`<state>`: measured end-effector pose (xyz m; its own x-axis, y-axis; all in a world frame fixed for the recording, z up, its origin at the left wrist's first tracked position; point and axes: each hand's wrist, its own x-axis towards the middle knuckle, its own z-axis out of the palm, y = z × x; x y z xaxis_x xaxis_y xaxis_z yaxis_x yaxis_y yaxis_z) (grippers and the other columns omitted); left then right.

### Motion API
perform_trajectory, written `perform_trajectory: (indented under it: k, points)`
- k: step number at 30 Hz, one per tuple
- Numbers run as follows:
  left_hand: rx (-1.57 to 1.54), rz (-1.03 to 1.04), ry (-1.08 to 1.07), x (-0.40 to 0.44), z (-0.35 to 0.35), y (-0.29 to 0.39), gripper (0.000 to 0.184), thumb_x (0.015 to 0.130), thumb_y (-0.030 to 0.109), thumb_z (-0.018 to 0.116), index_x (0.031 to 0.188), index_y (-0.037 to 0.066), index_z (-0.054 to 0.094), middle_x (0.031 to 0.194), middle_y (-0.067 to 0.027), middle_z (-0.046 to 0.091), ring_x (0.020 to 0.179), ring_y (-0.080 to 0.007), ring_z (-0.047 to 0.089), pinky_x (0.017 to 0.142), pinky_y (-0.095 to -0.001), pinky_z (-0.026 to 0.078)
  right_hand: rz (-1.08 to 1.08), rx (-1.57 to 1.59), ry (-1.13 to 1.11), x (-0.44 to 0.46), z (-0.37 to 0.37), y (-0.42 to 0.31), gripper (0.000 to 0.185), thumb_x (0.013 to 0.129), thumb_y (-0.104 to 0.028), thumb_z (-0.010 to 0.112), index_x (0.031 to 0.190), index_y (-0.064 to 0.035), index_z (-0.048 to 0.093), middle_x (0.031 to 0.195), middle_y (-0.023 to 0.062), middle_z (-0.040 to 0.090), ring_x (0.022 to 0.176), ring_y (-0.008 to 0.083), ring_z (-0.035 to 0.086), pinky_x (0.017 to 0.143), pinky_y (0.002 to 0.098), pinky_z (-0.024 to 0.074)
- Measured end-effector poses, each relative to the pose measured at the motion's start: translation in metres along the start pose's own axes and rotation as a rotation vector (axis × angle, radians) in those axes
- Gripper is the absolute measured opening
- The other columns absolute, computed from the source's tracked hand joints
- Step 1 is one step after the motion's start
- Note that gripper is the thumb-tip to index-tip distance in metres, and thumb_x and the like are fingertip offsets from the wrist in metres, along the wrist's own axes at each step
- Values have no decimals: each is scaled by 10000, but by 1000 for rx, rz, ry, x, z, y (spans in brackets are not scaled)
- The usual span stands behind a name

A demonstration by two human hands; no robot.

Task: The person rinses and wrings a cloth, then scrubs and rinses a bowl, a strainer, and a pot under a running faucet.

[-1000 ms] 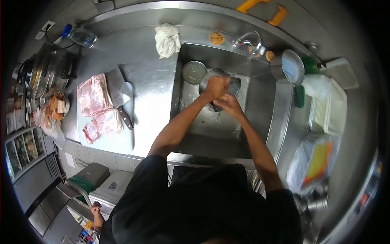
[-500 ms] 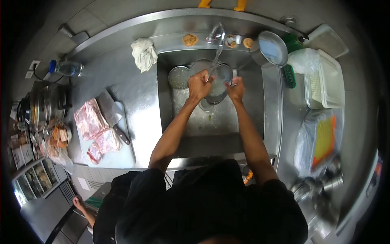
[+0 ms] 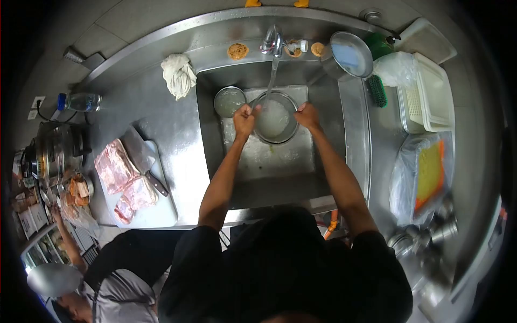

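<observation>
Under the running faucet (image 3: 273, 40), a round metal pot (image 3: 274, 119) with cloudy water is in the sink (image 3: 258, 185). My left hand (image 3: 245, 121) is closed on the pot's left rim. On the opposite side, my right hand (image 3: 307, 116) grips the rim with closed fingers. A smaller round metal container (image 3: 229, 102) with cloudy liquid sits in the sink just left of the pot. Water from the faucet falls into the pot.
Left of the sink, raw meat (image 3: 116, 167) and a cleaver (image 3: 139, 153) lie on a white board (image 3: 167, 207). A cloth (image 3: 179, 76) lies behind. A metal pot (image 3: 350, 55) and green brush (image 3: 378, 91) are at right. Another person (image 3: 121, 290) is at lower left.
The pot, first tipped under my hands, now sits level with water in it, and my hands have moved apart to its two sides. The other person has come further into view at lower left.
</observation>
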<state>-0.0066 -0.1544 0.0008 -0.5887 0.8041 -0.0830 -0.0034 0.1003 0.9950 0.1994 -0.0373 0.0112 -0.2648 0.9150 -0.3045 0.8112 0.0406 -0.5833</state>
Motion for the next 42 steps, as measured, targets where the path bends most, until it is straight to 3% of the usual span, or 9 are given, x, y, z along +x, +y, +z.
perform_trajectory:
  k: [4, 6, 17, 20, 24, 31, 33, 36, 42]
  points:
    - [406, 192, 60, -17, 35, 21, 393, 753, 240, 693, 560, 60, 401, 488, -95, 464, 435, -259, 480, 457, -382, 371, -51, 126, -96, 0, -1, 13, 260, 702, -127, 637, 919, 13, 606, 856, 163, 652, 816, 253, 643, 704, 310, 496]
    - [604, 201, -51, -21, 42, 51, 290, 749, 220, 655, 591, 62, 469, 549, -157, 531, 540, -379, 550, 503, -455, 413, -18, 725, -326, -17, 3, -11, 196, 799, -140, 585, 919, 13, 602, 830, 98, 638, 785, 184, 612, 690, 274, 466]
    - [854, 208, -37, 7, 56, 71, 297, 731, 330, 689, 654, 59, 594, 625, -150, 612, 573, -338, 608, 539, -416, 470, -89, 1057, -262, -71, 81, -44, 294, 916, -308, 374, 785, -94, 526, 619, -60, 401, 536, 62, 313, 490, 247, 241]
    - [991, 108, -195, 8, 59, 81, 242, 707, 313, 681, 693, 74, 643, 663, -135, 638, 624, -316, 635, 576, -432, 494, -155, 988, -129, -73, 60, -66, 166, 827, -104, 427, 867, -34, 572, 737, -25, 499, 626, 87, 434, 535, 241, 355]
    - [1075, 7, -276, 12, 57, 75, 392, 587, 489, 754, 695, 117, 693, 679, -121, 653, 662, -296, 657, 586, -411, 506, 45, 1110, -23, -56, 75, -47, 332, 870, -162, 486, 1144, 7, 568, 1039, 84, 603, 905, 164, 572, 772, 296, 477]
    - [336, 26, 290, 16, -35, 49, 519, 804, 570, 519, 942, 90, 658, 1057, -160, 611, 1031, -279, 572, 867, -391, 444, 218, 1196, -33, -47, 13, -13, 470, 878, -354, 564, 1199, -14, 520, 1205, 104, 531, 1107, 267, 499, 946, 415, 397]
    - [-358, -958, 9, 3, -39, 37, 621, 848, 639, 385, 1178, 147, 573, 1187, -133, 568, 1100, -236, 538, 933, -384, 415, 311, 1521, -337, -49, -6, -16, 566, 887, -384, 540, 1275, 17, 440, 1263, 121, 489, 1151, 262, 460, 988, 399, 348]
    - [-990, -610, -365, -11, -13, 23, 784, 808, 734, 303, 1337, 167, 418, 1287, -117, 496, 1151, -259, 496, 971, -473, 376, 253, 1229, -160, -31, 0, -21, 602, 914, -432, 466, 1306, 19, 390, 1301, 122, 450, 1176, 260, 439, 1004, 400, 326]
    - [-608, -767, -369, -19, 5, 47, 791, 814, 716, 317, 1363, 149, 370, 1354, -105, 425, 1211, -288, 437, 969, -542, 349, -77, 768, 56, 37, 41, 91, 534, 943, -390, 390, 1258, 39, 437, 1248, 132, 474, 1137, 224, 457, 975, 345, 342]
